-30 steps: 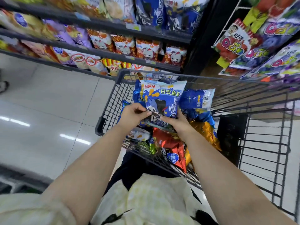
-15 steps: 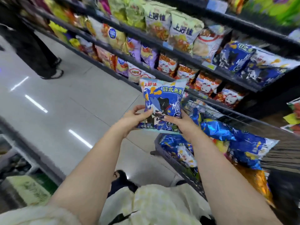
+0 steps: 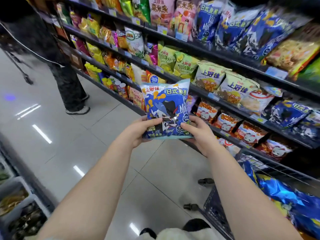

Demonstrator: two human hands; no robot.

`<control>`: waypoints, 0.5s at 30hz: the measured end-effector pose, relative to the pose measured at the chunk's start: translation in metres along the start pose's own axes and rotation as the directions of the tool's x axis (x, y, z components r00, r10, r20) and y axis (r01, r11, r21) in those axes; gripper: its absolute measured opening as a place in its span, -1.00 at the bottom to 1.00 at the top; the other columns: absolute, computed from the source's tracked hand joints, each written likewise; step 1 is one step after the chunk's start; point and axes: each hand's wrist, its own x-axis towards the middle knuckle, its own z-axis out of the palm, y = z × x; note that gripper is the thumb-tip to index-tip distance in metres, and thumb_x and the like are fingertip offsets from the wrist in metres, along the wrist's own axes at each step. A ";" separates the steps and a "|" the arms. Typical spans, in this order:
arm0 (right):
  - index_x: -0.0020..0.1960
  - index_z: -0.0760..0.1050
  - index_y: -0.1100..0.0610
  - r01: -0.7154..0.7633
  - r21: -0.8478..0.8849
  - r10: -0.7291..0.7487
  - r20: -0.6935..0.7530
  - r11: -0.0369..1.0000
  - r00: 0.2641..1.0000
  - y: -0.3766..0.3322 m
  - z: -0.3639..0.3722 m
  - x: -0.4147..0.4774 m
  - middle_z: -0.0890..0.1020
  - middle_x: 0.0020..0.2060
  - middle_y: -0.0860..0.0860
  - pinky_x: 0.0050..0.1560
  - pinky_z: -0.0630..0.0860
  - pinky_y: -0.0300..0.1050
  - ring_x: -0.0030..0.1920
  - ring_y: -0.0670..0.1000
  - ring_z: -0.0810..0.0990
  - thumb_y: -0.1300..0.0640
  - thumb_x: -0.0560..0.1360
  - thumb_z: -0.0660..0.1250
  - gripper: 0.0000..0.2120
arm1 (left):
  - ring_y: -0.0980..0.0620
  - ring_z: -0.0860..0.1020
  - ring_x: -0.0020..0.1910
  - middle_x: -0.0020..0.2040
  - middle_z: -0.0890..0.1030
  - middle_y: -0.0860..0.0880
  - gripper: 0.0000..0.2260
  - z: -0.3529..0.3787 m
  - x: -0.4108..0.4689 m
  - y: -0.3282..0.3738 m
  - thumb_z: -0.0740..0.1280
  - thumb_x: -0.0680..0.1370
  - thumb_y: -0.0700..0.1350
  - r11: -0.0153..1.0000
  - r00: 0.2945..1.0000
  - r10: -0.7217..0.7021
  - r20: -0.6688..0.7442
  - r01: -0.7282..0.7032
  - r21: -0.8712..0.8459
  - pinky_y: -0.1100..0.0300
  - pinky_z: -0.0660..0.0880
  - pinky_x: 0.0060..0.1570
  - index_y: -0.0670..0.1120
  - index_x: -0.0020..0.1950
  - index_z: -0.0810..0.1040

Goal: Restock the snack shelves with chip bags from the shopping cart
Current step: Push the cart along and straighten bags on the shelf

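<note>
**Blue chip bag held up in front of the snack aisle**

Far left, low down, there are a couple of grey bins (image 3: 16, 193) with stuff in them that's too blurry to make out. Past those, another person's dark trouser legs (image 3: 69, 80) stand on the shiny tiled floor (image 3: 86, 153).

Middle of the view is the main bit. The left hand (image 3: 138, 130) is curled round the bottom left corner of a blue chip bag (image 3: 166, 108), thumb on the front. The bag is upright in the air, print facing the camera, with the snack shelves (image 3: 223, 54) right behind it. The right hand (image 3: 197, 132) grips the bottom right corner the same way.

On the right, matching blue bags (image 3: 225, 23) sit on the top shelf, with pale green bags (image 3: 209, 75) a shelf lower and orange-red bags (image 3: 225, 122) under those. The shopping cart (image 3: 218, 210) is at bottom right, with more blue bags (image 3: 285, 196) inside.
</note>
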 end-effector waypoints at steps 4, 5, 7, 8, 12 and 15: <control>0.15 0.49 0.08 0.129 -0.022 -0.130 -0.098 0.991 0.987 -0.063 0.007 0.039 0.69 0.04 0.05 0.07 0.61 0.11 0.02 0.07 0.69 0.17 0.43 0.48 -0.68 | 0.05 0.69 -0.15 -0.05 0.72 0.00 -0.63 0.002 0.030 0.076 0.52 0.40 0.02 0.992 0.992 0.123 0.036 -0.123 0.009 0.19 0.57 -0.26 -0.02 0.16 0.57; 0.16 0.48 0.09 0.159 -0.022 -0.160 -0.111 0.987 0.981 -0.081 0.007 0.050 0.68 0.06 0.07 0.09 0.60 0.11 0.03 0.08 0.69 0.18 0.44 0.48 -0.67 | 0.02 0.70 -0.11 -0.02 0.72 -0.03 -0.60 0.005 0.039 0.097 0.52 0.41 0.00 0.988 0.987 0.152 0.045 -0.152 0.007 0.16 0.59 -0.26 -0.05 0.19 0.56; 0.15 0.47 0.08 0.215 -0.013 -0.215 -0.138 0.976 0.967 -0.119 0.006 0.072 0.66 0.11 0.11 0.08 0.61 0.11 0.04 0.10 0.68 0.20 0.46 0.46 -0.69 | -0.03 0.69 -0.05 0.02 0.71 -0.08 -0.55 0.013 0.055 0.141 0.53 0.40 -0.04 0.977 0.976 0.212 0.055 -0.212 0.004 0.09 0.63 -0.22 -0.09 0.24 0.53; 0.15 0.47 0.05 0.246 -0.013 -0.245 -0.153 0.969 0.957 -0.138 0.004 0.083 0.65 0.12 0.10 0.10 0.60 0.13 0.05 0.10 0.68 0.19 0.46 0.46 -0.70 | -0.04 0.69 -0.02 0.04 0.70 -0.09 -0.54 0.019 0.063 0.163 0.53 0.40 -0.05 0.969 0.968 0.244 0.060 -0.245 0.009 0.05 0.64 -0.15 -0.09 0.25 0.52; 0.26 0.46 0.02 0.399 -0.058 -0.402 -0.191 0.915 0.895 -0.215 -0.010 0.119 0.61 0.11 -0.02 0.17 0.52 -0.01 0.10 -0.03 0.62 0.14 0.45 0.48 -0.58 | -0.01 0.69 -0.04 0.00 0.72 -0.03 -0.81 0.043 0.091 0.251 0.53 0.40 -0.07 0.911 0.907 0.402 0.125 -0.410 0.047 0.12 0.61 -0.15 0.00 0.00 0.70; 0.27 0.45 0.04 0.521 -0.055 -0.522 -0.159 0.852 0.838 -0.276 -0.027 0.140 0.65 0.11 0.01 0.01 0.57 -0.10 0.06 0.00 0.66 0.19 0.47 0.45 -0.59 | 0.05 0.68 -0.01 0.02 0.71 0.02 -0.75 0.069 0.101 0.320 0.56 0.34 0.03 0.848 0.851 0.502 0.153 -0.519 0.102 0.07 0.52 -0.06 0.04 -0.01 0.71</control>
